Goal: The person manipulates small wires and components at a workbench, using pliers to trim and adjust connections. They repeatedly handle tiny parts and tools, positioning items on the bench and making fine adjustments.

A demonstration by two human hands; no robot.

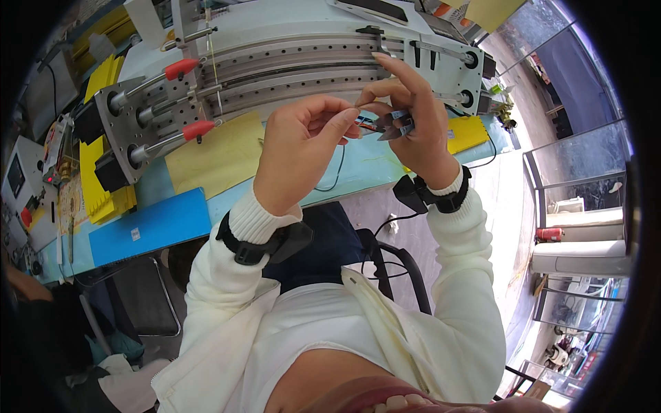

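Both my hands are raised over the near edge of the bench, almost meeting. The fingers of my left hand are closed, thumb and forefinger pinched together; what sits between their tips is too small to name. Right beside them, my right hand is closed around a small grey-blue piece with flat, shiny prongs, its kind unclear. Its upper finger points up and away. Small red and blue bits, perhaps wire ends, show in the gap between the hands. A thin dark cable hangs just below.
Behind my hands lies a long metal rail frame with red-tipped rods. A yellow sheet, a blue panel and yellow folded pieces lie on the bench's left. Another yellow piece is at right. A black chair stands below.
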